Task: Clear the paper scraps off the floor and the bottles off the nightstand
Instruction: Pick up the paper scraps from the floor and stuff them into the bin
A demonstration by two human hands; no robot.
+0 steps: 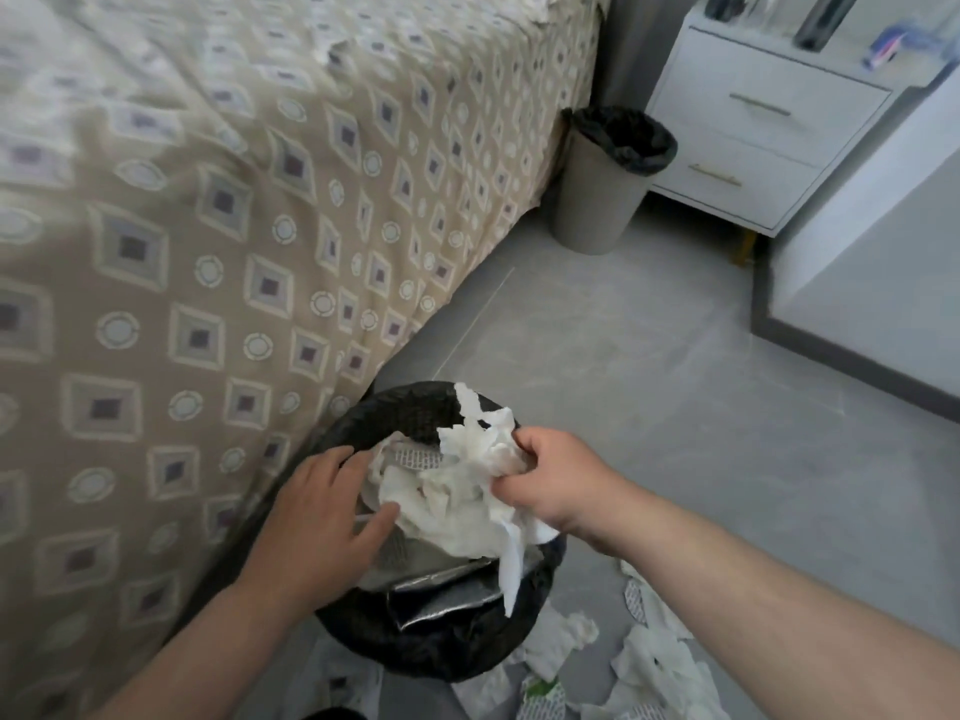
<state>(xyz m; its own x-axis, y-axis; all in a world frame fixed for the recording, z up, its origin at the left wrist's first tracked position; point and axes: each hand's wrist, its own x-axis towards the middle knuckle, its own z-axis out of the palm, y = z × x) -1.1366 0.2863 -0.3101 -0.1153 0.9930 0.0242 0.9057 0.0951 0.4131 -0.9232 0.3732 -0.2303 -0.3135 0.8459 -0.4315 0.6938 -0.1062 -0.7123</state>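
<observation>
White paper scraps (467, 491), clenched in our right hand (550, 478) and pressed by our open-fingered left hand (317, 517), could spill over the overfull bin's rim (415, 402).

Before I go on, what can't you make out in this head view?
- Nightstand top: bottles cut off by the upper edge and blurred; count and kind unclear.
- Near bin: inside hidden by the paper wad and both hands.
- Far bin: contents too dark.
- Floor scraps: cut off by the bottom edge.
</observation>
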